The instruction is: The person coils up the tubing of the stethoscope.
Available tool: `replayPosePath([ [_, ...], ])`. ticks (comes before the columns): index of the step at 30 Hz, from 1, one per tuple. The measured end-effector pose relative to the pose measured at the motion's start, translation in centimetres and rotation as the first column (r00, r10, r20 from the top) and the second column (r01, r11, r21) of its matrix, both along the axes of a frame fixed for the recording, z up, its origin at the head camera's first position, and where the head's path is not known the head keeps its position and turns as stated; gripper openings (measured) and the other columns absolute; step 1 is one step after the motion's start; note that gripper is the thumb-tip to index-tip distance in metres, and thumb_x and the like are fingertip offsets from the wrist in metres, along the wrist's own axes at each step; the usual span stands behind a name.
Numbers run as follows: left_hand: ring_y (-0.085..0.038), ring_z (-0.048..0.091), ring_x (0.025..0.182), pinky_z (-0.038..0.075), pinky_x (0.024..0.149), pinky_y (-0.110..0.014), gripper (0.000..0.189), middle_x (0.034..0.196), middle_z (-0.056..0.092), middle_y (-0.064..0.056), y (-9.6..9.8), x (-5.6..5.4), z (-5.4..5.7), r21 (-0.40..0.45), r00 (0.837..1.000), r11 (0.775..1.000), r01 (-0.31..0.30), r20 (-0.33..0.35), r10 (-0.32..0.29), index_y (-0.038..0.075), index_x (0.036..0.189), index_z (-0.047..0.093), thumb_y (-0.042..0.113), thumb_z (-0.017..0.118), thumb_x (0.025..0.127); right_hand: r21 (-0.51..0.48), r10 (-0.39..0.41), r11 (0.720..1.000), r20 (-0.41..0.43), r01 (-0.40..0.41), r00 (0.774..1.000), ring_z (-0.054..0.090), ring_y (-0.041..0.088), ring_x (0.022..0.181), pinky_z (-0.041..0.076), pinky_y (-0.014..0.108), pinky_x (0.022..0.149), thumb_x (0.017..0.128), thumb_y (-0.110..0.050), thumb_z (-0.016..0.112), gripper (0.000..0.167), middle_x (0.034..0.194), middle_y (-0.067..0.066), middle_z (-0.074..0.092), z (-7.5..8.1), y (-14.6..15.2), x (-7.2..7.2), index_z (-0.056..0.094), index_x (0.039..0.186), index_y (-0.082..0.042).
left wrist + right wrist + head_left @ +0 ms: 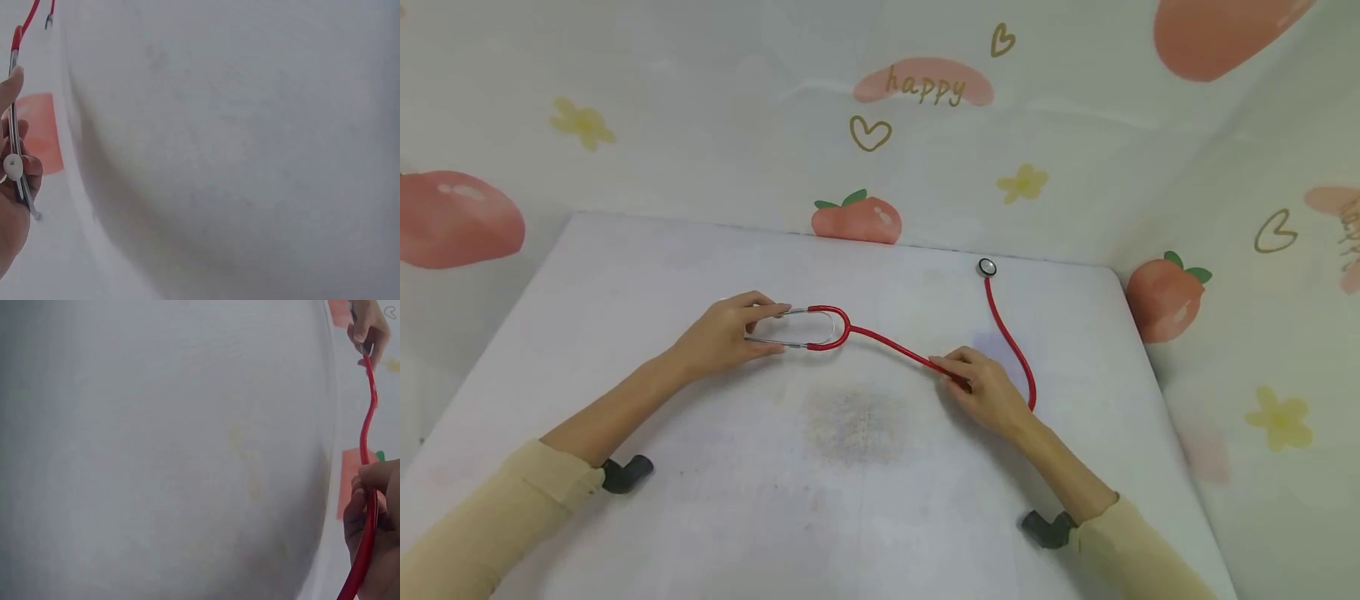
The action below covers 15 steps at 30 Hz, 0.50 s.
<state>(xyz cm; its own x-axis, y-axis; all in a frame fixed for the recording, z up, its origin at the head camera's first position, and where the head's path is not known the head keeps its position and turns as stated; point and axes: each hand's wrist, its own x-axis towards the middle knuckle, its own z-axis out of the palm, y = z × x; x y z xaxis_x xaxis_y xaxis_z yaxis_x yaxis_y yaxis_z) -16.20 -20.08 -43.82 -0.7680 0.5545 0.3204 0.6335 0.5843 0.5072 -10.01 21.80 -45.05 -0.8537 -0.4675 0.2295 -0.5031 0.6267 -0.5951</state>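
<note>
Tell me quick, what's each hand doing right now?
Left hand: closed on the metal earpiece end of the stethoscope.
Right hand: pinching the stethoscope's red tube.

Red stethoscope tubing (1009, 337): smooth rubber-like or plastic hose, light sheen. Silver ear tubes (790, 327): thin polished metal, bright and reflective; in the left wrist view one ends in a small white tip (12, 164), matt, plastic-like. Round chest piece (987, 267): shiny metal rim. White table (865, 500): matt covering, smooth, with a dull grey scuffed patch (856, 421). Backdrop with peach print (700, 125): matt sheet, slightly wrinkled. Beige sleeves (512, 508): soft matt cloth.
</note>
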Motion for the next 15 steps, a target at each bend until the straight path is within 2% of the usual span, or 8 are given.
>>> replayPosePath([
  [3, -0.008, 0.049, 0.068, 0.041, 0.056, -0.020, 0.058, 0.106, 0.067, -0.004, 0.1, -0.3, 0.7, 0.034, 1.000, 0.999, -0.021, -0.003, 0.021, 0.009, 0.126, 0.070, 0.017, 0.090, 0.072, 0.001, 0.045, 0.999, -0.045, -0.045, 0.998, 0.059, 0.014, 0.086, 0.052, 0.026, 0.070, 0.087, 0.007, 0.069, 0.041, 0.105, 0.004, 0.067, 0.1, -0.2, 0.0, 0.071, 0.124, -0.008],
  [6, -0.010, 0.048, 0.068, 0.039, 0.053, -0.020, 0.057, 0.103, 0.069, -0.005, 0.2, -0.6, 1.3, 0.076, 0.999, 0.996, -0.040, -0.020, 0.042, 0.007, 0.124, 0.070, 0.015, 0.091, 0.071, 0.000, 0.065, 0.998, -0.060, -0.066, 0.996, 0.059, 0.013, 0.083, 0.051, 0.026, 0.068, 0.088, 0.007, 0.068, 0.042, 0.101, 0.003, 0.069, 0.5, -0.6, 0.0, 0.069, 0.128, -0.009],
  [10, -0.011, 0.048, 0.068, 0.036, 0.052, -0.018, 0.057, 0.099, 0.070, -0.004, 0.5, -1.0, 1.9, 0.134, 0.996, 0.990, -0.046, -0.064, 0.055, 0.006, 0.123, 0.070, 0.013, 0.091, 0.070, 0.012, 0.045, 0.999, -0.049, -0.044, 0.998, 0.058, 0.009, 0.075, 0.049, 0.024, 0.063, 0.088, 0.002, 0.071, 0.043, 0.095, 0.001, 0.073, 1.1, -1.2, -0.1, 0.068, 0.129, -0.010],
  [15, -0.010, 0.048, 0.068, 0.035, 0.053, -0.018, 0.057, 0.096, 0.069, 0.001, 0.8, -1.3, 2.5, 0.168, 0.993, 0.984, -0.052, -0.096, 0.069, 0.007, 0.122, 0.071, 0.012, 0.092, 0.070, 0.059, 0.027, 0.998, -0.050, -0.024, 0.998, 0.052, 0.007, 0.065, 0.046, 0.021, 0.056, 0.086, -0.002, 0.075, 0.035, 0.092, 0.000, 0.074, 1.6, -2.1, -0.3, 0.072, 0.121, -0.007],
])
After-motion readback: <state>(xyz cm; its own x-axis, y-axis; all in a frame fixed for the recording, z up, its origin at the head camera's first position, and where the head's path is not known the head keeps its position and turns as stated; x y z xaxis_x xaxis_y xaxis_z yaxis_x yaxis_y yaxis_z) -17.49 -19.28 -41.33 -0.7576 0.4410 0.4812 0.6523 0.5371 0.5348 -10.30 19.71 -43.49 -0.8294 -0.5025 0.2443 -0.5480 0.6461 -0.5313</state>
